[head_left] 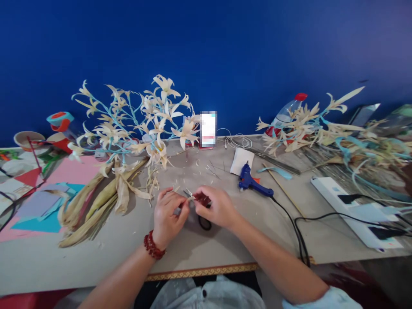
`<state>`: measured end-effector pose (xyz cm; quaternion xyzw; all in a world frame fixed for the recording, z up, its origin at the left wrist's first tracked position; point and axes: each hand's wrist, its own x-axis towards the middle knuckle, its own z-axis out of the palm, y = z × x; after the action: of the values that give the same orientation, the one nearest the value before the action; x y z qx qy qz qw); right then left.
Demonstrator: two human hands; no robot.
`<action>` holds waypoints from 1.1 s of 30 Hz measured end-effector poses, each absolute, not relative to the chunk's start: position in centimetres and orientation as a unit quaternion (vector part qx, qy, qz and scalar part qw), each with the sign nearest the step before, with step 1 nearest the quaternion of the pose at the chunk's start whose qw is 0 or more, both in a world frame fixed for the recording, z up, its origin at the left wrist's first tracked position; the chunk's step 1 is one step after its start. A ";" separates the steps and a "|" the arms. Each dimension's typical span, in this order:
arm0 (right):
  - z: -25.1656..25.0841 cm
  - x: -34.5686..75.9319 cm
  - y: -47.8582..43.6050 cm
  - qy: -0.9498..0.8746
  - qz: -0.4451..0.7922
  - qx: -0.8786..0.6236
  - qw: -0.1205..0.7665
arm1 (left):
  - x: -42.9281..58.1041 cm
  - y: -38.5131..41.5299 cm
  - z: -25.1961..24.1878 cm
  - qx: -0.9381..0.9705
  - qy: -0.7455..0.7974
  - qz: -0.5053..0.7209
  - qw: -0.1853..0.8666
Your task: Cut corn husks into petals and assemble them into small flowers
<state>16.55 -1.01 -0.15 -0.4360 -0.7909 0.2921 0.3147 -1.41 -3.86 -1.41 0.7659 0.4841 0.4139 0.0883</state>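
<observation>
My left hand (170,212), with a red bead bracelet on the wrist, is closed in a pinch over the middle of the table. Facing it, my right hand (215,207) is closed too. Their fingertips meet at a small pale piece (191,198) that looks like dried corn husk. Scissors (204,223) lie under my right hand; a black handle loop and part of the blades show, the rest is hidden. Left of my hands are long dried corn husks (103,201). To the right, a blue glue gun (254,182) rests by a white pad (241,159).
Husk-flower branches (144,113) stand at the back left, and more flowers (299,128) lie at the right. A power strip (350,212) with black cords, a thin stick (285,191), coloured paper (38,210), a bottle (288,113) and a lit phone screen (208,128) surround the work area.
</observation>
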 end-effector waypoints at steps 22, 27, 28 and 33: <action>-0.4 16.7 -0.9 -0.812 0.179 -0.455 0.319 | -1.2 -3.9 -1.5 0.767 0.485 0.411 0.084; 0.1 17.6 -0.7 -0.787 0.201 -0.476 0.337 | -1.3 -3.9 -1.6 0.762 0.490 0.416 0.083; 0.2 17.3 -0.9 -0.797 0.212 -0.461 0.327 | -1.3 -3.9 -1.6 0.764 0.488 0.413 0.085; -0.1 15.7 -1.5 -0.830 0.195 -0.428 0.300 | -1.1 -4.0 -1.6 0.769 0.484 0.409 0.086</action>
<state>15.75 -1.49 -0.13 -0.4279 -0.8299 0.1952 0.3002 -1.06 -3.95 -1.58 0.7692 0.4837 0.4088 0.0857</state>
